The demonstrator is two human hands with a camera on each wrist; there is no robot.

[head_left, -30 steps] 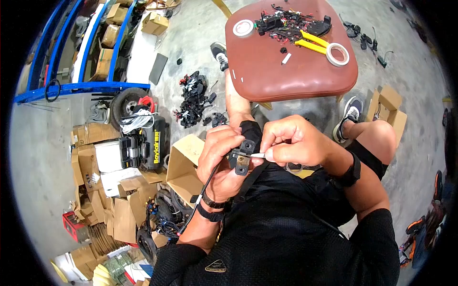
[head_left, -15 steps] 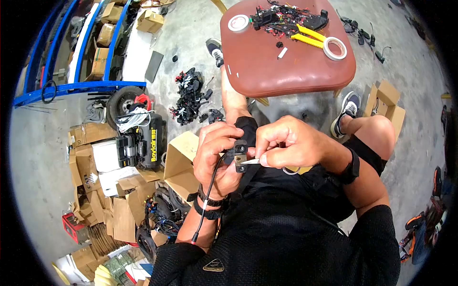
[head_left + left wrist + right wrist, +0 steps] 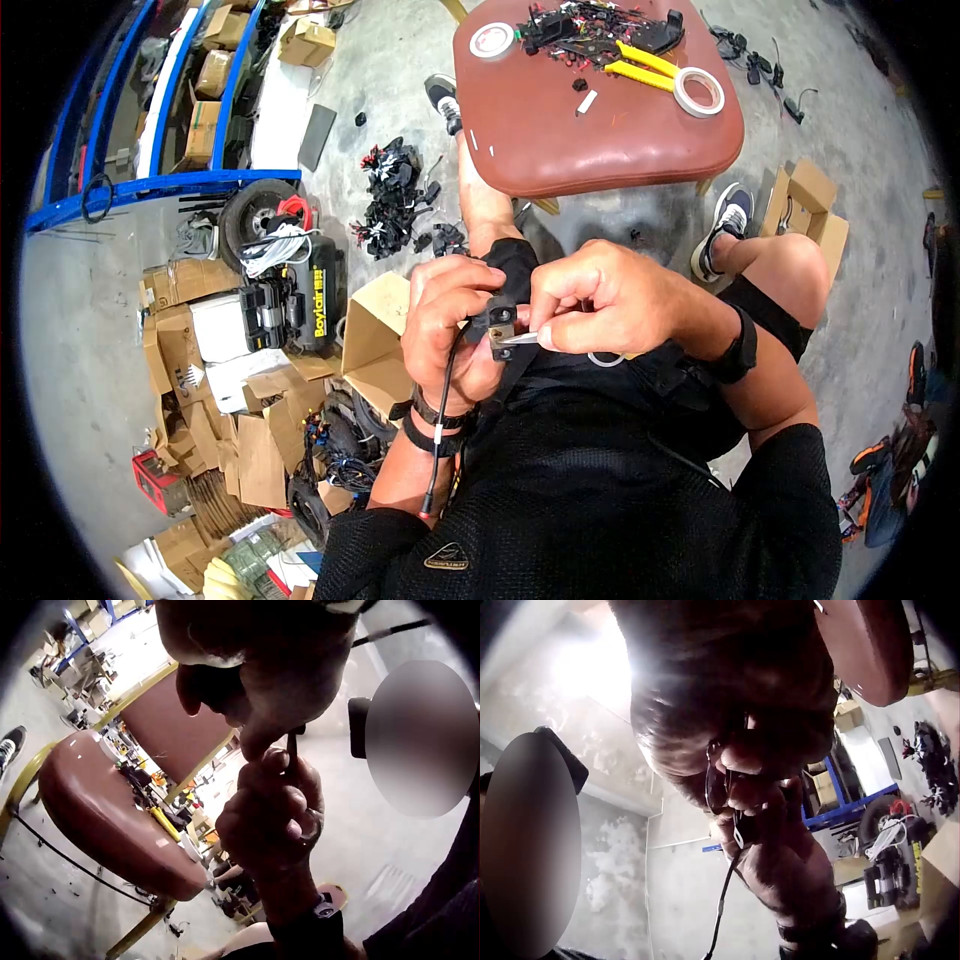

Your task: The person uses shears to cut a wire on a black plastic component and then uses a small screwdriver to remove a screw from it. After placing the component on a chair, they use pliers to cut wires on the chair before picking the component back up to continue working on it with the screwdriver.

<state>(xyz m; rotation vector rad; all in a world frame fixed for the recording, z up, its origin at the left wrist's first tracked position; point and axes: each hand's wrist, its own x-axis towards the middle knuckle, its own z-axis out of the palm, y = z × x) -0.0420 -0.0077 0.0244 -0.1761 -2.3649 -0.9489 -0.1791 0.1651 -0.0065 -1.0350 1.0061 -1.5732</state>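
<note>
In the head view, my left hand (image 3: 440, 325) grips a small black plastic part (image 3: 502, 314) with a hole at each end and a brass-coloured middle. A thin black cable (image 3: 437, 440) hangs from it past the wrist. My right hand (image 3: 625, 300) pinches metal scissors, whose pointed blade (image 3: 520, 339) lies across the part's lower half. One finger loop (image 3: 605, 359) shows below that hand, and metal loops (image 3: 715, 784) appear among its fingers in the right wrist view. Seen from the left wrist, the two hands meet closely, and the part is mostly hidden.
Ahead stands a brown padded stool (image 3: 600, 155) bearing a heap of black parts (image 3: 575, 35), yellow-handled pliers (image 3: 642, 68) and tape rolls (image 3: 699, 92). More black parts (image 3: 392, 200) lie on the floor. An open carton (image 3: 375, 335) sits beside my left arm.
The black part has turned in the left hand, and its cable now hangs straighter down. The blade tip has moved from the part's middle to its lower half. Little differs since half a second ago.
</note>
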